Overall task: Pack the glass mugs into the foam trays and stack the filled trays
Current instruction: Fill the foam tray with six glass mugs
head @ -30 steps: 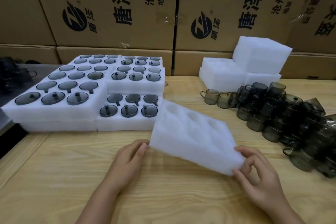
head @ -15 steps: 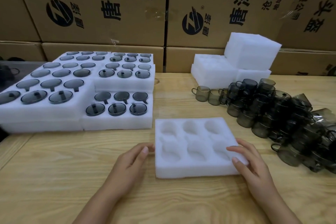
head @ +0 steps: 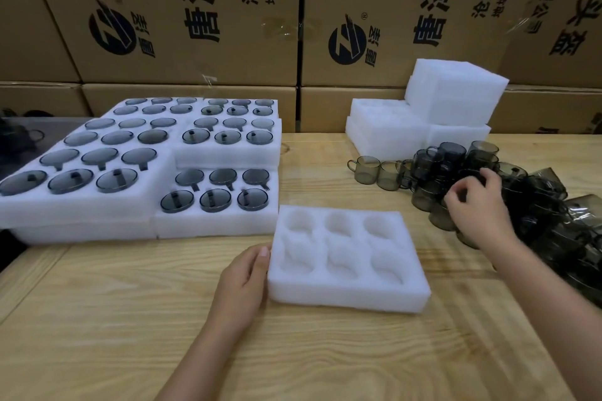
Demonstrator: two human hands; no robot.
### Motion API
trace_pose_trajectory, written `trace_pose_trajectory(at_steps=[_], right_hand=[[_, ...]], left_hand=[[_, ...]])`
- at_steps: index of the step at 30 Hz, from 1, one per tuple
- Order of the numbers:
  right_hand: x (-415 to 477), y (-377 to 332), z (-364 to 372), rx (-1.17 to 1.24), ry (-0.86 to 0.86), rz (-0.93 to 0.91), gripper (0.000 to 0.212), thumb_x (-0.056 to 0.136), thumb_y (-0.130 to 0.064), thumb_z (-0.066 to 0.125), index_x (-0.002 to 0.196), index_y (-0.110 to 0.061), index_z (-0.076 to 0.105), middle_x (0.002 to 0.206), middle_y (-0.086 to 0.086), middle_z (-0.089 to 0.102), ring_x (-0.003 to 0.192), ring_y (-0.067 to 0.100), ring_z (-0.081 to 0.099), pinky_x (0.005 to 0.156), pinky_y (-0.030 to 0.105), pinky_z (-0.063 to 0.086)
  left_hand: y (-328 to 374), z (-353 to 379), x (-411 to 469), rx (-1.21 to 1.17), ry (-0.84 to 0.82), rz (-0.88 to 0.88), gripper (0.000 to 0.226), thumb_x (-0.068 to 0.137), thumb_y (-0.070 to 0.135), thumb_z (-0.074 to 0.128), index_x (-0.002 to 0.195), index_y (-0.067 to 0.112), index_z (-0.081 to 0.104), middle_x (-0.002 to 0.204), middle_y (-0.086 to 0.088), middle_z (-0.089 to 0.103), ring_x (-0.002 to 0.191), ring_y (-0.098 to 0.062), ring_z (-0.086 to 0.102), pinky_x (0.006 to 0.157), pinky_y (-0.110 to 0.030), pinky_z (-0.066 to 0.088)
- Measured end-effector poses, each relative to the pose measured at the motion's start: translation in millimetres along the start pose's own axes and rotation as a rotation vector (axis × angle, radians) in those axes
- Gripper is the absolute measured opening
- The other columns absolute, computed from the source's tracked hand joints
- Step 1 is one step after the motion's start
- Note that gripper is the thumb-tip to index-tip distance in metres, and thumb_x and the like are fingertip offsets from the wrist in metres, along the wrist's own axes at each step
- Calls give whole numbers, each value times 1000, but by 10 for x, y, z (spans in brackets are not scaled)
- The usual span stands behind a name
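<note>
While my left hand [head: 242,280] steadies the empty foam tray [head: 342,298] in the middle of the bench [head: 114,319], fingers straight, my right hand [head: 479,208] curls over the mugs [head: 449,156] by the right edge. I cannot tell whether it grips one. Next, I think: seat one in a pocket.

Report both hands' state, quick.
Left hand: open, touching the empty foam tray.
Right hand: curled over the mug pile; grip cannot be told.

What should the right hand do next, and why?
Probably grip one mug from the mug pile and bring it to a pocket. The foam tray lies flat with all six pockets empty, the left hand touches its left edge, and the right hand reaches among the mugs; its grip is unclear.
</note>
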State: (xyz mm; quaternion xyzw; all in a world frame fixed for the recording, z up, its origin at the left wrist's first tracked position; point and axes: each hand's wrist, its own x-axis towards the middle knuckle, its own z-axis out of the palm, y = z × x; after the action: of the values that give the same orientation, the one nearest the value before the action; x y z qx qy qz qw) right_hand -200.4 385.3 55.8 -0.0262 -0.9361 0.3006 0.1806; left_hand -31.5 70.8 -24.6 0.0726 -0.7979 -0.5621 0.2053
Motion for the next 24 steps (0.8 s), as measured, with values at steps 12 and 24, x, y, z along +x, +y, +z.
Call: trace_pose_trajectory(at_steps=[12, 24], right_hand=[[389, 13, -12, -419, -68, -106, 24, 94, -8, 46, 91, 4, 65, 99, 20, 54, 84, 38, 53, 73, 41, 48], [-611, -746, 48, 293, 312, -391, 24, 83, -15, 69, 67, -5, 53, 61, 5, 55, 56, 22, 49, 56, 27, 31]], left_hand=[[49, -12, -23, -19, -17, -79, 29, 96, 17, 52, 86, 31, 75, 88, 20, 73, 89, 4, 66, 77, -10, 46], [193, 53, 153, -349, 456, -11, 28, 98, 7, 46, 86, 22, 67, 74, 6, 70, 75, -10, 65, 73, -17, 50]])
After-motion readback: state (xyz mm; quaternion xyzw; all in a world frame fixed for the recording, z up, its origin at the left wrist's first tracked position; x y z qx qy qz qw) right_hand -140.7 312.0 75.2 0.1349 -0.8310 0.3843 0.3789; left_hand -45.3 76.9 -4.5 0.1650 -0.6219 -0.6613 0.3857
